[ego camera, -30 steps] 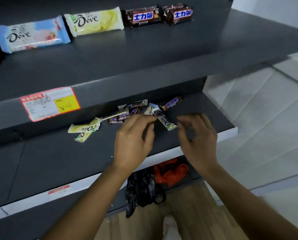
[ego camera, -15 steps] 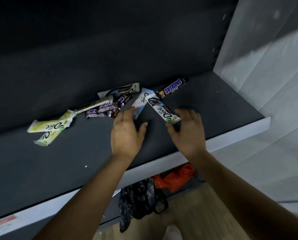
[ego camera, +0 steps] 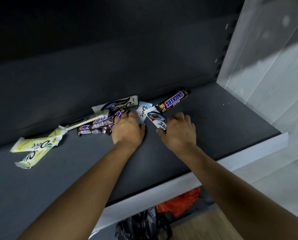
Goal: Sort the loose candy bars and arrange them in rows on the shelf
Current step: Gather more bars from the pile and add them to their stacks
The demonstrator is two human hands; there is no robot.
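Dark grey shelf (ego camera: 214,135), back panel in shadow, pale front lip (ego camera: 162,191); stock loose and unsorted, no row yet begun. Heap at centre rear: one Snickers bar (ego camera: 175,101) aslant by the back panel; one white-and-blue bar (ego camera: 157,119) touching its near end; one pale blue bar (ego camera: 143,111) just beside; one long white bar (ego camera: 117,105) behind; several small dark bars (ego camera: 96,125) overlapping. Two yellow-green bars (ego camera: 35,144), crossed, well apart to the left. Left hand (ego camera: 127,129): laid on the heap, fingers bent over the small dark bars, thumb by the pale blue bar; hold not determinable. Right hand (ego camera: 178,130): knuckles up, fingers curled at the near end of the white-and-blue bar; pinch or mere touch, cannot tell. Risks, as judged: wrappers look slick and overlap, so lifting one bar may drag its neighbours or flick them over the lip, down to the orange bag (ego camera: 181,201) and black bag (ego camera: 141,226) below; look-alike white wrappers may land in the wrong row.
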